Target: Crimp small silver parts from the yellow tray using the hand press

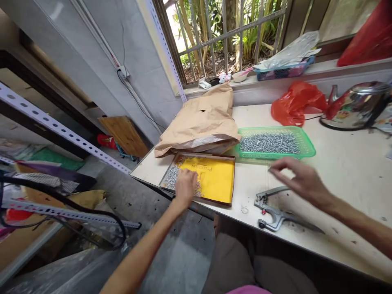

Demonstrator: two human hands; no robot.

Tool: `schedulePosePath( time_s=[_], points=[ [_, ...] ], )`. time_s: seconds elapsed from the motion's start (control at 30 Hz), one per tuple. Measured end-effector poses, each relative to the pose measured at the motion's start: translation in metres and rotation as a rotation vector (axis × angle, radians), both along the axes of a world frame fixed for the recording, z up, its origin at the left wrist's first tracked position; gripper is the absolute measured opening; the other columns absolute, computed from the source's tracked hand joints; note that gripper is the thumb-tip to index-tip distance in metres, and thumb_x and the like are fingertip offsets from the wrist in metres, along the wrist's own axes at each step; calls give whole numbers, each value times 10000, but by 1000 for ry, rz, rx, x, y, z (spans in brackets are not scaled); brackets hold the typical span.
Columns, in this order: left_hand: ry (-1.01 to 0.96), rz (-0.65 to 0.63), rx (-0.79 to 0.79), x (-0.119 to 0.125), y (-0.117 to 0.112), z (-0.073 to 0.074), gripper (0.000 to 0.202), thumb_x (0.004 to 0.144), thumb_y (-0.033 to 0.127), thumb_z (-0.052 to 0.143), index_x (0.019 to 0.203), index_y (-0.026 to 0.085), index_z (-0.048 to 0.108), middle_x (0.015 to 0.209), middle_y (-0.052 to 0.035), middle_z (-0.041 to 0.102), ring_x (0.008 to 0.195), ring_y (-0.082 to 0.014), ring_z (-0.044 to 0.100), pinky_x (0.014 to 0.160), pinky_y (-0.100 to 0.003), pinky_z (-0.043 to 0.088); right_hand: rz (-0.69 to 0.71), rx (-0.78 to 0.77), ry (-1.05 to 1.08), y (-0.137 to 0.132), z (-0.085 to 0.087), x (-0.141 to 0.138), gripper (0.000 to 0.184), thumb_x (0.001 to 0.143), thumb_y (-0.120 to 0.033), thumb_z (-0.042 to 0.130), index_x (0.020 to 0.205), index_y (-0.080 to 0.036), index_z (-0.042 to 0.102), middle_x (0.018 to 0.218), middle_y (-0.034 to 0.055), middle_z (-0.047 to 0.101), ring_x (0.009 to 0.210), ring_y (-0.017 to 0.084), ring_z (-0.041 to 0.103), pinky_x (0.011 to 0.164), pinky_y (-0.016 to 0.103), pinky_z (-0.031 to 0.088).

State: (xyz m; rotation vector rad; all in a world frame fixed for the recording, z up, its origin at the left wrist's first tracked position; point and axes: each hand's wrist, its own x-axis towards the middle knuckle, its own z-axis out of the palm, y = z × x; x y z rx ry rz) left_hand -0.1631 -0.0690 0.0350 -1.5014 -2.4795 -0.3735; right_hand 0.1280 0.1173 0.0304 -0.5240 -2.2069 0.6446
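Note:
My left hand (185,185) reaches into a shallow yellow-lined box lid (214,179) and rests on a heap of small silver metal parts (173,176) at its left end; its fingers are curled down among them. My right hand (298,177) hovers over the white table (346,171), just in front of a green plastic basket (306,149) filled with several silver screws (269,143). Its fingertips are pinched together near the basket's front edge, and whatever they hold is too small to make out. Metal hand pliers (277,212) lie on the table below that hand.
A brown paper sack (202,118) lies behind the yellow box. A red plastic bag (295,104) and a steel kettle (357,104) stand at the back right. A barred window (229,36) and sill hold clutter. Perforated metal shelving (58,126) and bags fill the left side.

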Motion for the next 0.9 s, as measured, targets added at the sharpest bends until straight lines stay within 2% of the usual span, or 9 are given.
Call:
schedulePosePath(
  time_s=[0.1, 0.2, 0.3, 0.4, 0.47, 0.57, 0.67, 0.8, 0.9],
  points=[
    [-27, 201, -211, -53, 19, 3, 281, 892, 307, 512, 897, 141, 740, 955, -144, 679, 982, -274, 574, 764, -333, 445, -333, 104, 65, 62, 19, -4, 209, 873, -448, 563, 881, -247, 619, 814, 43, 646, 691, 176, 595, 642, 332, 483],
    [-82, 268, -336, -74, 29, -2, 255, 823, 307, 579, 889, 128, 748, 962, -167, 693, 993, -289, 596, 733, -315, 443, -314, 165, -142, 120, 8, -2, 379, 845, -568, 544, 1035, -246, 608, 816, 63, 613, 697, 220, 581, 640, 397, 471],
    [-129, 266, -354, -80, 30, -7, 231, 799, 248, 571, 885, 127, 747, 909, -155, 711, 953, -265, 626, 727, -288, 440, -303, 196, -230, 138, -16, 9, 536, 841, -600, 521, 1227, -229, 545, 951, 113, 600, 696, 248, 588, 640, 433, 468],
    [-141, 217, -305, -83, 29, -9, 220, 785, 214, 557, 861, 125, 743, 903, -144, 718, 918, -245, 639, 736, -276, 439, -216, 236, -271, 108, -24, 11, 476, 914, -493, 444, 1293, -217, 524, 1081, 162, 586, 811, 277, 604, 718, 438, 473],
    [-158, 178, -236, -82, 31, -9, 211, 778, 200, 547, 840, 127, 736, 898, -134, 721, 894, -236, 645, 745, -275, 439, -173, 206, -256, 73, -18, -1, 389, 912, -429, 483, 1194, -194, 609, 1019, 143, 621, 827, 267, 613, 727, 421, 483],
    [-297, 125, -88, -69, 35, -10, 191, 768, 218, 554, 818, 138, 720, 817, -95, 720, 803, -209, 654, 723, -265, 445, 9, -28, -192, 19, -6, -45, 245, 902, -342, 510, 967, -203, 700, 894, 77, 688, 770, 207, 637, 688, 356, 501],
    [-586, 63, 47, -44, 35, -12, 180, 733, 282, 600, 777, 135, 695, 715, -57, 692, 687, -181, 639, 646, -251, 462, 132, -248, -86, -22, -4, -107, 184, 878, -250, 550, 947, -179, 705, 939, 60, 717, 835, 172, 653, 736, 295, 487],
    [-982, -38, 166, -12, 25, -10, 221, 684, 324, 638, 798, 138, 671, 674, -20, 651, 621, -150, 611, 587, -249, 495, 148, -406, -95, -54, -11, -169, 156, 830, -289, 649, 887, -150, 694, 794, 32, 709, 708, 135, 621, 632, 232, 426],
    [-1181, -31, 226, -2, 18, -8, 228, 651, 303, 662, 808, 137, 654, 662, -4, 641, 583, -126, 595, 585, -253, 517, 165, -424, -107, -65, -13, -185, 153, 843, -284, 634, 783, -148, 671, 696, 11, 678, 637, 111, 578, 578, 211, 372]
  ],
)
